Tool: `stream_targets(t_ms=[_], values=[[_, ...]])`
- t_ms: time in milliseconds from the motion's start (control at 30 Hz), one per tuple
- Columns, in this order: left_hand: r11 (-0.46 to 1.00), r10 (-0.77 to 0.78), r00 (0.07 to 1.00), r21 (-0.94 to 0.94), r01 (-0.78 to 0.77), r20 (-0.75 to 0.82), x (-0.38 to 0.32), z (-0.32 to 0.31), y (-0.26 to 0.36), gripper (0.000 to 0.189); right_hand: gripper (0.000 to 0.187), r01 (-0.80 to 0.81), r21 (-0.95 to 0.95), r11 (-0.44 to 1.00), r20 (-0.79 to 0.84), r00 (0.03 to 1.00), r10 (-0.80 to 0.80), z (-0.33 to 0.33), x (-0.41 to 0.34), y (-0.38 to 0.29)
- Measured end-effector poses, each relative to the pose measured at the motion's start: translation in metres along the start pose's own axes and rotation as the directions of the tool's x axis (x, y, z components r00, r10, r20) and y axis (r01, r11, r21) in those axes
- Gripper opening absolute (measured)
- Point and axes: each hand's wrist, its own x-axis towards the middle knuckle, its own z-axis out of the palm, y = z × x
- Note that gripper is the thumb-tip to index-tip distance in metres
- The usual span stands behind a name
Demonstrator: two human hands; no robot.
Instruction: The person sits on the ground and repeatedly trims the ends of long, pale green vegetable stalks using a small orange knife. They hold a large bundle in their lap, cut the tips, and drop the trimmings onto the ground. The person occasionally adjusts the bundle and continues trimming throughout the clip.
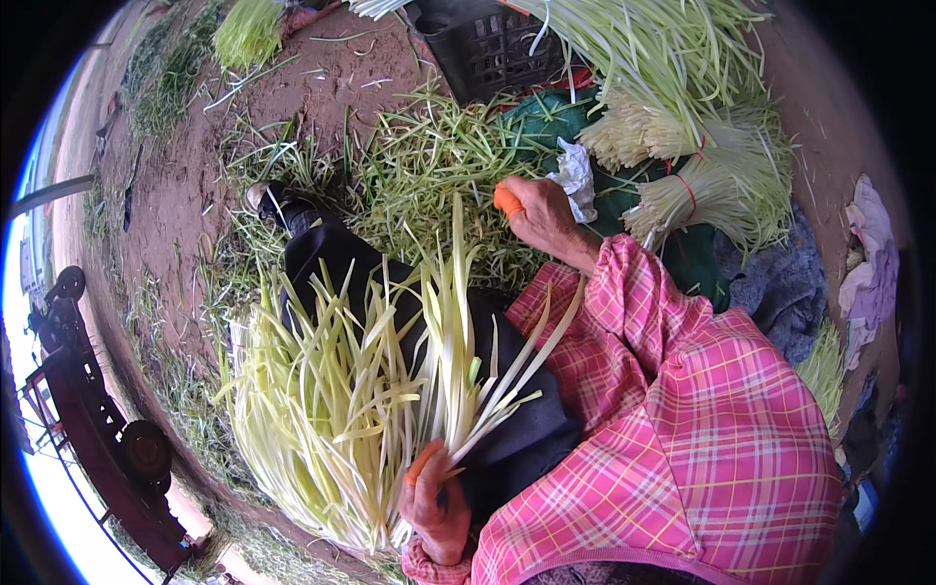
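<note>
Pale yellow-green leafy stalks, like blanched garlic chives, fan out from the fingers of my left hand, low in the view. An orange covering wraps one of its fingers. Beside them, a larger heap of the same stalks lies against my dark-trousered leg. My right hand is raised apart from the stalks, over green trimmings, with its fingers curled and an orange covering on one finger. No item shows in it, though its palm side is hidden. A crumpled white wrapper lies close by.
Bundles tied with red bands and long loose stalks lie at upper right, on green cloth. A black plastic crate stands at the top. Another person's hand is near stalks at upper left. A wheeled vehicle stands at far left.
</note>
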Motion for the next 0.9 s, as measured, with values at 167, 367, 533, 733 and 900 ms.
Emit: stream_targets(t_ms=[167,367,533,733,900], values=[[1.000,-0.003,1.000,-0.011,0.002,-0.027,0.001,0.002,-0.005,0.037,0.015,0.027,0.199,0.980,0.178,0.982,-0.064,-0.024,-0.005,0.006],[1.000,0.002,1.000,0.014,-0.002,-0.015,0.000,0.000,-0.003,0.037,0.028,0.254,0.364,0.896,0.283,0.887,-0.366,0.003,-0.028,-0.032],[1.000,0.008,1.000,-0.001,-0.008,-0.023,0.001,0.000,-0.001,0.037,0.013,0.324,0.272,0.906,0.234,0.891,-0.389,0.008,-0.032,-0.034],[0.999,-0.025,0.999,0.027,0.026,-0.023,0.003,0.000,-0.001,0.038,0.011,0.189,0.117,0.975,0.115,0.973,-0.202,0.024,-0.022,-0.007],[0.999,-0.040,0.998,-0.007,0.040,-0.040,0.001,-0.001,-0.006,0.038,0.014,-0.050,0.165,0.985,-0.144,0.987,0.074,0.008,0.002,0.035]])
